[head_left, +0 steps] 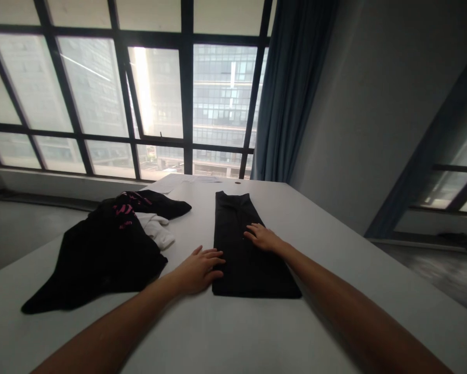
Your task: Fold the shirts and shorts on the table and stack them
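Observation:
A black garment, folded into a long, narrow panel, lies flat on the white table. At its far end the edge dips in a shallow curve between two corners; I cannot tell what kind of garment it is. My left hand rests at its left edge, palm down, with the fingertips over the cloth and the fingers stretched out. On the upper right part of the cloth lies my right hand, its fingers spread. Neither hand grips anything.
To the left, a rumpled black garment with pink print lies by a white cloth. Papers and a small dark round spot are at the table's far end. Beyond stand windows, a blue curtain and a wall.

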A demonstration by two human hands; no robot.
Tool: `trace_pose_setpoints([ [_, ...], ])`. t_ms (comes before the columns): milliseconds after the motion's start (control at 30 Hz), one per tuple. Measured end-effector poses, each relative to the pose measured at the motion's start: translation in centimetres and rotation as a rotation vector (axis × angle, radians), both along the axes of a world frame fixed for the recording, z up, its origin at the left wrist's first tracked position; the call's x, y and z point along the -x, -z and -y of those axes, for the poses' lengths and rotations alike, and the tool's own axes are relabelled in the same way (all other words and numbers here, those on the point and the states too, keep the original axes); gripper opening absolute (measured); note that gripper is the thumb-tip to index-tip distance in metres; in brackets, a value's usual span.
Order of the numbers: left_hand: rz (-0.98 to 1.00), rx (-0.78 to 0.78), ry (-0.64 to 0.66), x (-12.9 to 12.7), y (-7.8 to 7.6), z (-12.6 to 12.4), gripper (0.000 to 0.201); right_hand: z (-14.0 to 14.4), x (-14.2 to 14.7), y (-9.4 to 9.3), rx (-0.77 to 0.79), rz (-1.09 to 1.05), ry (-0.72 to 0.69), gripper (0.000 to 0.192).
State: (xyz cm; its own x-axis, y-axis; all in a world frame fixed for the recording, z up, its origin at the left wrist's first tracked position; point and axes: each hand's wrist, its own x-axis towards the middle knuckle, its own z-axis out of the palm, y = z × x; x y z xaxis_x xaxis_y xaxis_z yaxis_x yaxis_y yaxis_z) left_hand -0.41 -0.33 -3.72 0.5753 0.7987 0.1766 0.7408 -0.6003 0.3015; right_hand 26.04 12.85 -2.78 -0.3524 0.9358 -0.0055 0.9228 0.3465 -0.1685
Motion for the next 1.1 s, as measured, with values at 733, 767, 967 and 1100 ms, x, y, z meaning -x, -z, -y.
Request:
trace_pose_setpoints([
  [733,0.040,-0.016,0.183,-0.2,-1.1,0.2,0.022,9.1,-10.6,-1.9,0.067,-0.190,-0.244,0.044],
  [767,0.036,-0.030,0.189,-0.4,-1.1,0.2,0.022,9.3,-10.7,-2.1,0.084,-0.191,-0.253,0.044],
  [967,0.029,-0.046,0.206,-0.5,-1.4,0.3,0.026,9.8,-10.6,-2.1,0.068,-0.250,-0.304,0.027],
  [1100,0.010,-0.035,0.194,-0.7,-2.0,0.5,0.027,10.1,-10.6,-2.3,0.068,-0.288,-0.264,0.026],
])
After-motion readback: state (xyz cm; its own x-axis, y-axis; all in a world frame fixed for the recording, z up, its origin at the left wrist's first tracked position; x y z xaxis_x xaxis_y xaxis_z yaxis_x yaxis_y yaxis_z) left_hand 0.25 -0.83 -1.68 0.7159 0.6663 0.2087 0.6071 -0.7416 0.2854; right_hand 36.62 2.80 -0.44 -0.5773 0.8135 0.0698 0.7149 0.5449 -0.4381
